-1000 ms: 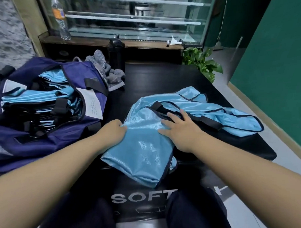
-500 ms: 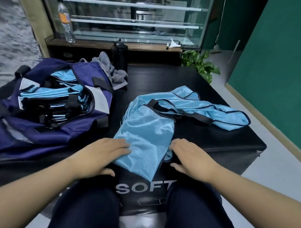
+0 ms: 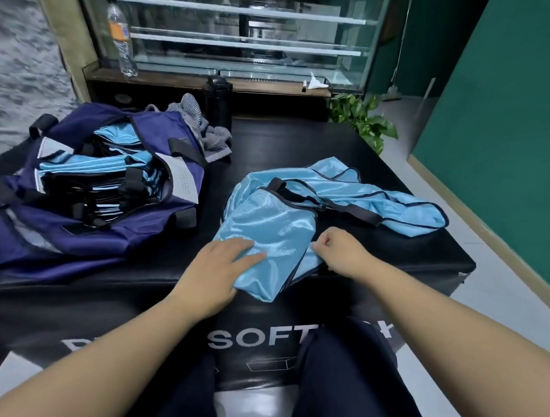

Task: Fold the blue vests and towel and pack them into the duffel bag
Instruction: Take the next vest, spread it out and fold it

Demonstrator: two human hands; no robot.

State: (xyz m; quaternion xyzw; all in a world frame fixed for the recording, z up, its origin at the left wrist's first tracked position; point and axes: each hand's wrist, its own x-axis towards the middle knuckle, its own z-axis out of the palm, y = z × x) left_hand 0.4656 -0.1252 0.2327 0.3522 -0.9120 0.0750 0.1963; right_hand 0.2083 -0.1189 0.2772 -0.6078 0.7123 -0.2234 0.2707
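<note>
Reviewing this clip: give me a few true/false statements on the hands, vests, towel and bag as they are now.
1. The left hand rests flat on the folded vest. True.
2. The duffel bag is zipped shut. False: it gapes open, with folded vests inside.
3. The right hand pinches blue fabric at the vest's edge. True.
4. The towel is in the bag. False: it lies crumpled behind the bag.
5. An unfolded vest lies further right. True.

Surface: black padded box [image 3: 300, 153] before me.
On it: my bag [image 3: 95, 227], vest [image 3: 298, 215], towel [image 3: 207, 134], flask [image 3: 217, 103].
</note>
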